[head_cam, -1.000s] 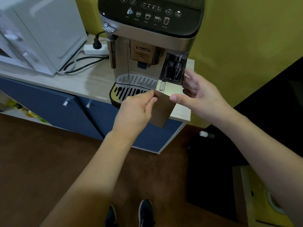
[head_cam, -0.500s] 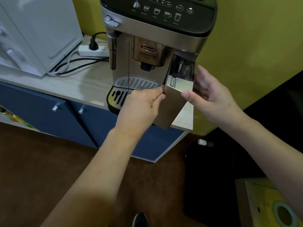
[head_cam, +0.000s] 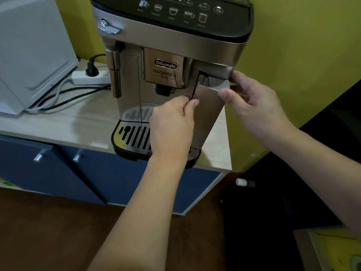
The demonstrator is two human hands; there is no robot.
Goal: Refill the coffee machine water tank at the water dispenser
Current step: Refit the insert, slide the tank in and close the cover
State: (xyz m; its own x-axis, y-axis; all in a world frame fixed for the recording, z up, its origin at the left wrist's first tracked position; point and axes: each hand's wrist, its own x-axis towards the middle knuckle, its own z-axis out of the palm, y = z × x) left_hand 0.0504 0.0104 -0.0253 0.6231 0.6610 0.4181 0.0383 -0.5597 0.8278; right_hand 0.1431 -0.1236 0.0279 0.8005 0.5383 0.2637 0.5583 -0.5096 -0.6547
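A silver coffee machine (head_cam: 162, 44) with a black button panel stands on a pale wooden counter (head_cam: 82, 122). Its water tank (head_cam: 207, 114), with a brushed brown-silver front, sits in the slot on the machine's right front, almost flush. My left hand (head_cam: 172, 128) pinches the tank's left front edge. My right hand (head_cam: 254, 102) holds the tank's upper right corner, thumb on the front and fingers around its side. The tank's inside is hidden, so no water level shows.
A white appliance (head_cam: 33, 55) stands at the left of the counter, with a power strip (head_cam: 89, 77) and cables beside it. Blue cabinet doors (head_cam: 58, 173) sit under the counter. A yellow wall is behind, and dark furniture (head_cam: 293, 192) stands to the right.
The tank has slid back into the machine's slot, from well out in front to nearly flush. Both hands went with it, and the camera has moved closer.
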